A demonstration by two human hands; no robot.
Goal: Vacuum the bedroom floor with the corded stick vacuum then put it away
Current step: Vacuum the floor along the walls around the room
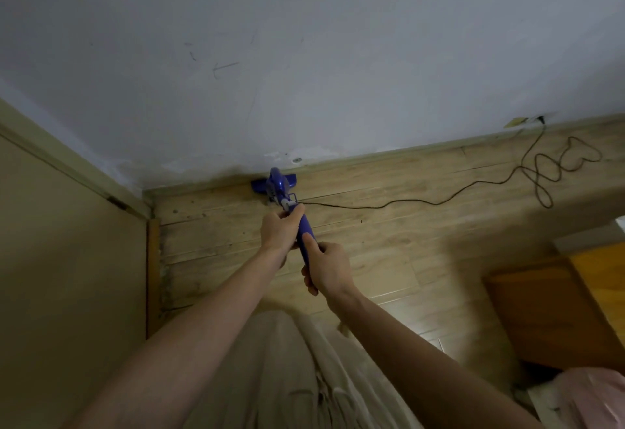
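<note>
Door: a beige door [67, 242] with its frame is standing at the left edge of the floor, meeting the wall at the far left corner.
Wall: a scuffed white wall [304, 56] is running along the floor's far edge, with a pale skirting board [389, 154] at its foot.
Floor: light wooden planks [389, 242] are showing worn, darkened patches along the left edge.
Left hand: the left hand [280, 230] is curling round the upper part of the handle, its grip closed on the vacuum just below the motor body.
Vacuum: the purple stick vacuum [278, 188] is leaning away from the person, its floor head lying against the skirting board at the far edge, near the far left corner.
Right hand: the right hand [326, 268] is wrapping the lower end of the handle, thumb lying along the purple shaft, its grip holding the vacuum.
Clothing: a pale garment [304, 378] is hanging below the two forearms.
Cord: the dark cord [422, 203] is trailing from the handle across the floor to the right, lying in loose loops near the far edge and rising to a wall socket [541, 119].
Furniture: an orange-brown wooden piece [558, 310] is sitting at the right edge of the floor.
</note>
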